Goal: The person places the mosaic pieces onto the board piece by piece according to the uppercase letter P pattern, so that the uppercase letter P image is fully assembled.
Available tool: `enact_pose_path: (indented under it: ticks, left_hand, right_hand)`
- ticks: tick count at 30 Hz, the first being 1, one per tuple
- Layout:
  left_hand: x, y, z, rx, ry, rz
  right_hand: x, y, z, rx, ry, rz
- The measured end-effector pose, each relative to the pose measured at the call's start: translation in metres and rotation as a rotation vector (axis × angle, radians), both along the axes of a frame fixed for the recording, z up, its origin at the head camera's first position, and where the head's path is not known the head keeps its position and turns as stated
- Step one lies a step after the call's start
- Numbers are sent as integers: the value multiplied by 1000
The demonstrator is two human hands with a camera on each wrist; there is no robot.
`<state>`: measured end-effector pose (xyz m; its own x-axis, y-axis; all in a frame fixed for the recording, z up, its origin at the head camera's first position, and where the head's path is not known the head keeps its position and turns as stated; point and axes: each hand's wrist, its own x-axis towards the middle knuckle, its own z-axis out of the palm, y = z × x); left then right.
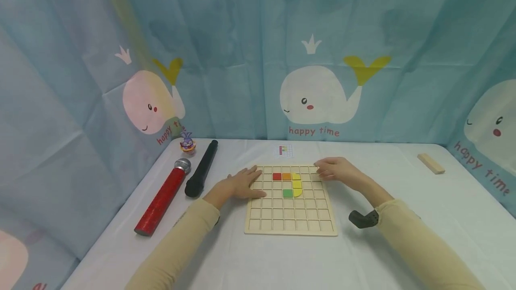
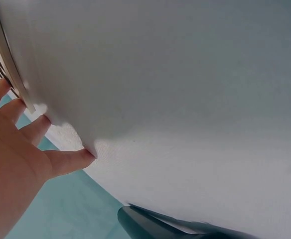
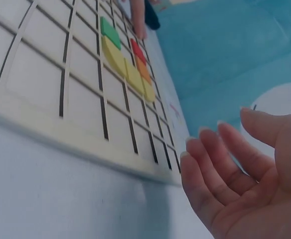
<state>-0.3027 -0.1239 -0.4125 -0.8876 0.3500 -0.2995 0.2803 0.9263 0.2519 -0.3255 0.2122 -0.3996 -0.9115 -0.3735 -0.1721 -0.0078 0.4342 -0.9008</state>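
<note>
A wooden grid board (image 1: pixel 284 225) lies flat on the white table in the head view. In its upper half sit a red tile (image 1: pixel 277 176), an orange tile (image 1: pixel 286 176), three yellow tiles (image 1: pixel 297 185) and a green tile (image 1: pixel 288 193). At the board's left edge, my left hand (image 1: pixel 242 184) rests with fingers spread, its thumb reaching over the border. My right hand (image 1: pixel 341 173) is by the far right corner, palm facing the board. Its fingers bend loosely with nothing between them in the right wrist view, close beside the board's edge.
Left of the board lie a red microphone (image 1: pixel 159 205) and a black microphone (image 1: pixel 202 169), with a small purple rabbit figure (image 1: pixel 187 143) behind them. A printed grid card (image 1: pixel 285 150) is beyond the board. At the far right lies a wooden block (image 1: pixel 431 164). A whale-print curtain (image 1: pixel 234 102) borders the table.
</note>
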Motion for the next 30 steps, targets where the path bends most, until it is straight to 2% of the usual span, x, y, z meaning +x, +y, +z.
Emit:
enact_pose_path:
  ticks: [9,17,30]
  left_hand:
    - [1,0,1,6,-4,-8]
    - [1,0,2,2,-7,-5]
    - [1,0,2,3,-11,-3]
  right_hand:
    - [7,30,-2,58,10,-3]
    - [15,58,-2,57,21,29]
    - [34,99,-4,160,82,0]
